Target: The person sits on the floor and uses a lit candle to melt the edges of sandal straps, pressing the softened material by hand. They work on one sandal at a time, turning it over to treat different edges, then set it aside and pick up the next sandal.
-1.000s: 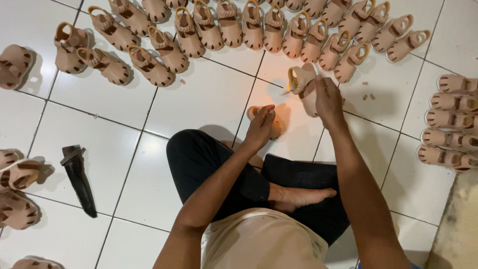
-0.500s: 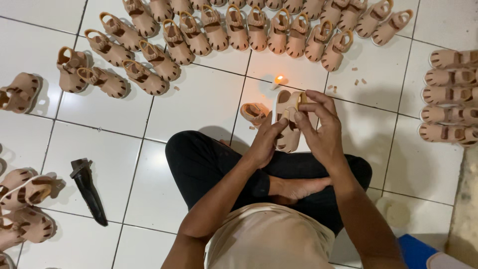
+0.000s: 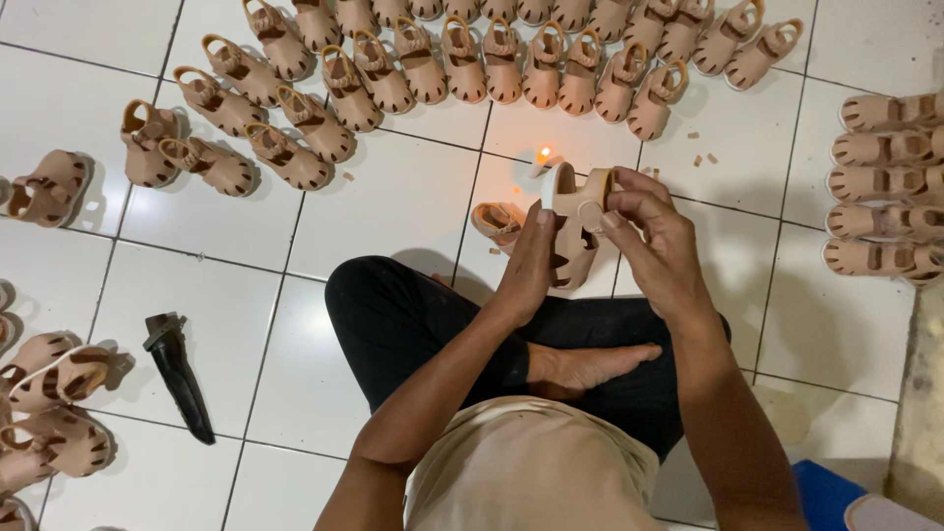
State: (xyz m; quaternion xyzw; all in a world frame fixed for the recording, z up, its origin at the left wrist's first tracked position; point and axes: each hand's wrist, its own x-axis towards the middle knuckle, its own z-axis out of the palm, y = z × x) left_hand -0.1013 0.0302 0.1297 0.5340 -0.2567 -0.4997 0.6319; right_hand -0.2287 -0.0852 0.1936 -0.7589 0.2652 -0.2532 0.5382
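While the left hand (image 3: 531,258) pinches its side and the right hand (image 3: 654,231) grips its heel strap, the small beige moulded-rubber sandal (image 3: 573,221) looks light, soft and bendy.

A second ago the right hand (image 3: 657,236) held the beige sandal (image 3: 575,231) far out over the floor, close to the small flame (image 3: 543,154), while the left hand (image 3: 531,264) rested lower down by the second sandal (image 3: 497,221) on the tiles. Since then the sandal has been drawn nearer to the body and away from the flame. The left hand has come up off the floor, and its fingers (image 3: 543,218) now press the sandal's left side. The right hand's fingers (image 3: 615,202) have shifted to pinch the heel strap, and the sandal has turned so its cut-out upper faces the camera.
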